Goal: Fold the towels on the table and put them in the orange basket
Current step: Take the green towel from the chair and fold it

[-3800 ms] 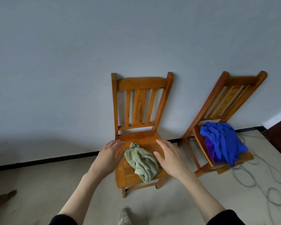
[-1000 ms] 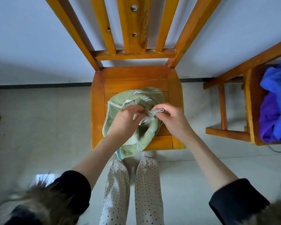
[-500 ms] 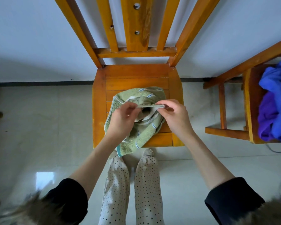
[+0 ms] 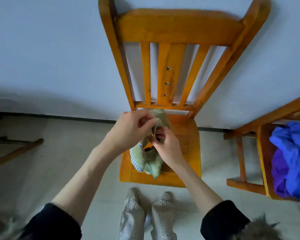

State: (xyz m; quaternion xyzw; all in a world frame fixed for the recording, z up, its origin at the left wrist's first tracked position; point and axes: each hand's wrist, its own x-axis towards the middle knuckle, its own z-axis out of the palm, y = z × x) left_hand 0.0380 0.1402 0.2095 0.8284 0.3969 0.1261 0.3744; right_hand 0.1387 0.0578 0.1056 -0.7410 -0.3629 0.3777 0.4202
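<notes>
A small green towel [image 4: 142, 158] with a blue-and-white patterned edge hangs bunched above the seat of a wooden chair [image 4: 189, 135]. Its lower end touches the seat. My left hand [image 4: 130, 129] pinches the towel's upper edge near the top. Just below and to the right, my right hand [image 4: 164, 144] pinches the same edge. The two hands are close together, and they hide the part of the cloth between them. No orange basket is in view.
A second wooden chair [image 4: 249, 132] stands to the right with a heap of blue and purple cloth [image 4: 291, 158] on its seat. My legs and feet [image 4: 145, 213] are in front of the first chair. A wooden piece [image 4: 16, 149] lies on the floor at left.
The towel lay spread on the seat half a second ago; both hands have since lifted it by its edge so it hangs. The view has tilted up, showing the chair's whole back.
</notes>
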